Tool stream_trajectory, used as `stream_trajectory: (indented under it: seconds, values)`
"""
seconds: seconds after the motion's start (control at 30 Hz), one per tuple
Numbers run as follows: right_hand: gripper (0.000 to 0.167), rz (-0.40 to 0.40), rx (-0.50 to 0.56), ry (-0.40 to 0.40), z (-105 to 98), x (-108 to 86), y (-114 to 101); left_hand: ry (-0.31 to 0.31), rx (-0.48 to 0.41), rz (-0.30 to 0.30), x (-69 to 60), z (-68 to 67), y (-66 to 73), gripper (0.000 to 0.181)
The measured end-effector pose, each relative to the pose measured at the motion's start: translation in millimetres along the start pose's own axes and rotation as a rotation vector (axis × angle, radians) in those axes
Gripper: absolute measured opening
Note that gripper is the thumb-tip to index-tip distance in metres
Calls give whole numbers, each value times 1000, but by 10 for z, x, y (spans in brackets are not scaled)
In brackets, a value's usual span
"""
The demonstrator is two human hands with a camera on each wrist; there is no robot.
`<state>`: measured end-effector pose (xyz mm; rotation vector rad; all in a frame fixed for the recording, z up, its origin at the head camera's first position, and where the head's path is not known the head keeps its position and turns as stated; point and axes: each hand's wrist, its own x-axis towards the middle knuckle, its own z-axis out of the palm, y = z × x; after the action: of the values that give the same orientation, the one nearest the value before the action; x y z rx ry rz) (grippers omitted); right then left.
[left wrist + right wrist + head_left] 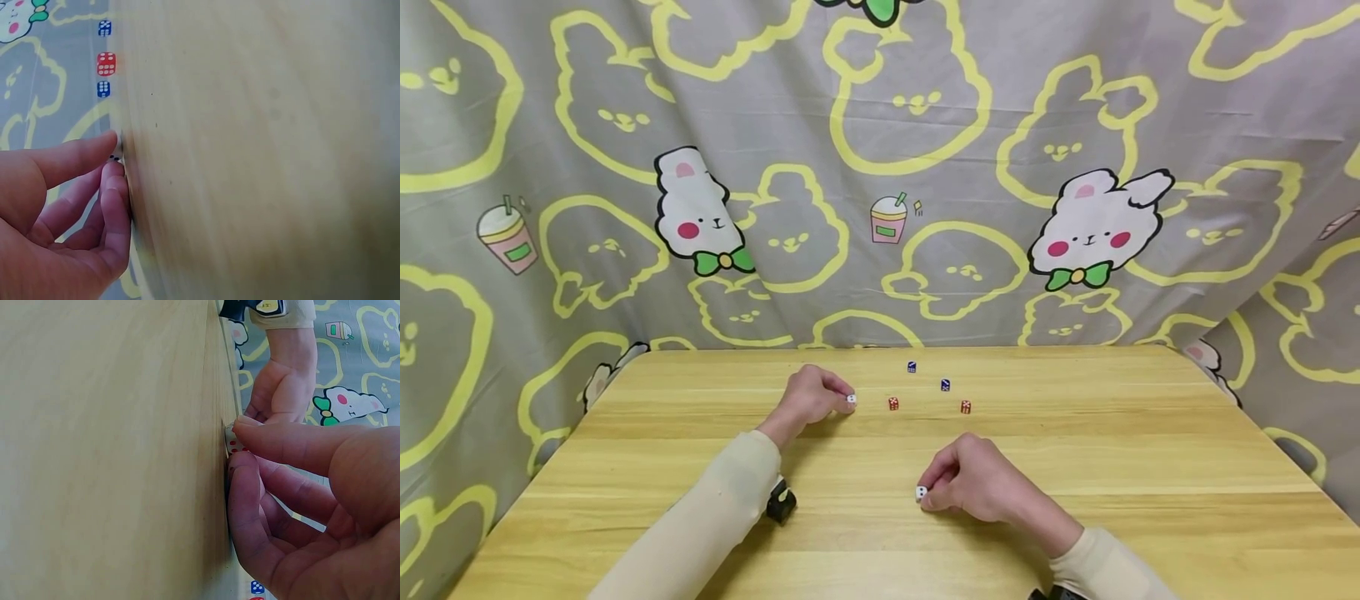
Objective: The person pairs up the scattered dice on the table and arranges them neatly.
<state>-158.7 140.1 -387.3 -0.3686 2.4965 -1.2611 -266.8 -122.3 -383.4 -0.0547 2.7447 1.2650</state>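
A table (850, 542) spans the foreground, with a curtain (910, 125) behind it and at both sides. The left hand (808, 396) is left of centre, toward the table's back, with a held die (852, 399) at its right. The right hand (977, 483) is right of centre and nearer the viewer, another held die (921, 493) at its left. Beyond the right hand, right of the left one, four dice lie apart on the table: a back die (912, 367); a second die (945, 385), nearer and to its right; nearer still, a front-left die (892, 403) and a front-right die (966, 407), flanking those two.
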Motion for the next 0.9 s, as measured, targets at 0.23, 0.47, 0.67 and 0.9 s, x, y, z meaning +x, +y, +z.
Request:
stream_trajectory:
  seconds: [0.23, 0.47, 0.67, 0.9]
  values:
    - [12, 6, -9, 6, -3, -4, -6, -19, 25, -1, -30, -8, 14, 12]
    - [12, 7, -7, 6, -3, -6, -16, -43, 50, 0, -89, -13, 26, 9]
    - [12, 0, -7, 8, 2, -3, -7, -69, 66, 0, -144, -12, 30, 10]
    - [12, -6, -5, 11, 2, 0, -8, -111, 71, -2, -211, -11, 54, 12]
